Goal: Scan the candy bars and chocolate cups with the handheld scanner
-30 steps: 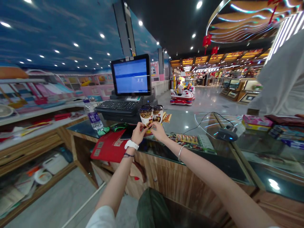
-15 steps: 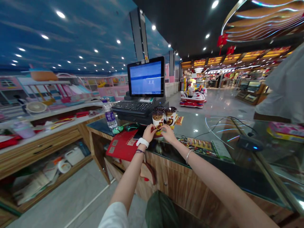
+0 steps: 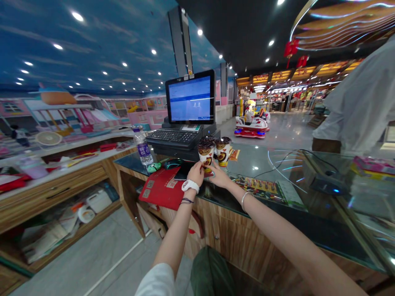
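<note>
Both my arms reach out to a glass counter (image 3: 271, 164). Two paper cups stand there side by side, a near cup (image 3: 205, 153) and a second cup (image 3: 222, 151) just right of it. My left hand (image 3: 196, 174), with a white watch on its wrist, pinches at the foot of the near cup. My right hand (image 3: 217, 174), with a thin bracelet, has its fingers closed at the same spot. A small reddish thing lies between my fingertips; I cannot make out what it is.
Behind the cups stand a till screen (image 3: 190, 98) and keyboard (image 3: 173, 137). A water bottle (image 3: 142, 146), a mouse (image 3: 171, 164) and a red folder (image 3: 162, 187) lie to the left. A black scanner (image 3: 327, 183) with cable sits right. A person in white (image 3: 361, 102) stands beyond the counter.
The view has swung left and then steadied. My hands have stayed together at the base of the near cup, shifting only slightly.
</note>
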`<state>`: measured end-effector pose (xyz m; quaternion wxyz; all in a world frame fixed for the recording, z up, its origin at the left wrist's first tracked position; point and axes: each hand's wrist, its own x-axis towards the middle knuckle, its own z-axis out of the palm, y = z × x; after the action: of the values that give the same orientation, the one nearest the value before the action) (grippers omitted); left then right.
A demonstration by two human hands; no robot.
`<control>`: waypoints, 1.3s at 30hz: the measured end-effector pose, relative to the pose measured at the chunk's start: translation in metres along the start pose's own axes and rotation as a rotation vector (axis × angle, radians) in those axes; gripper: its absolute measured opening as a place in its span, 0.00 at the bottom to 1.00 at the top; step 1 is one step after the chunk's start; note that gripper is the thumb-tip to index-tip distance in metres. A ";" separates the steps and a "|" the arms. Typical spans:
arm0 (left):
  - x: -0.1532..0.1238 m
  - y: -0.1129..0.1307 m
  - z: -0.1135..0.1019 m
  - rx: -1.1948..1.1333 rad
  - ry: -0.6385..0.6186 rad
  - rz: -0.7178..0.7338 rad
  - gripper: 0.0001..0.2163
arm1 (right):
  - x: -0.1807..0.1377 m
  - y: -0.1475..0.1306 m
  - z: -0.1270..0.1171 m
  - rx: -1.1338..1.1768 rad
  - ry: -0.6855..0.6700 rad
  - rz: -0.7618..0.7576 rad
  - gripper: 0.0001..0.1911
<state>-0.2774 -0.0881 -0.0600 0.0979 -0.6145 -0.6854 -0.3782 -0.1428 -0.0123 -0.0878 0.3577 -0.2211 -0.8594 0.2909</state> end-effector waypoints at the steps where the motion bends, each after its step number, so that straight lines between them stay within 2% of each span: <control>1: -0.001 0.000 0.000 0.019 -0.003 0.002 0.12 | -0.001 -0.001 0.000 -0.012 -0.022 -0.005 0.37; 7: -0.001 -0.001 0.001 0.034 0.015 0.005 0.15 | 0.000 -0.002 -0.002 -0.048 -0.080 -0.014 0.41; 13: 0.002 -0.003 -0.002 0.000 0.028 -0.036 0.14 | -0.002 -0.006 -0.007 -0.067 -0.076 -0.018 0.40; 17: -0.003 -0.002 -0.006 0.022 0.049 -0.017 0.16 | -0.008 -0.011 -0.020 -0.105 -0.107 -0.027 0.40; 20: -0.009 0.008 -0.006 0.033 0.055 0.009 0.20 | -0.019 -0.017 -0.036 -0.142 -0.108 -0.020 0.40; 23: -0.016 0.029 -0.004 0.054 0.034 0.068 0.25 | -0.037 -0.024 -0.058 -0.234 -0.078 -0.014 0.40; 28: -0.024 0.081 0.009 0.083 -0.076 0.216 0.29 | -0.078 -0.029 -0.105 -0.414 0.028 -0.053 0.38; 35: -0.024 0.167 0.045 0.067 -0.250 0.394 0.30 | -0.147 -0.012 -0.186 -0.685 0.146 -0.002 0.34; 39: -0.022 0.219 0.071 0.031 -0.294 0.529 0.29 | -0.190 0.001 -0.232 -0.822 0.213 0.063 0.33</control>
<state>-0.0484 -0.0691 -0.0355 0.1021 -0.8184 -0.5140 -0.2358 0.1525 -0.0438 -0.0476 0.3175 -0.4004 -0.8549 -0.0895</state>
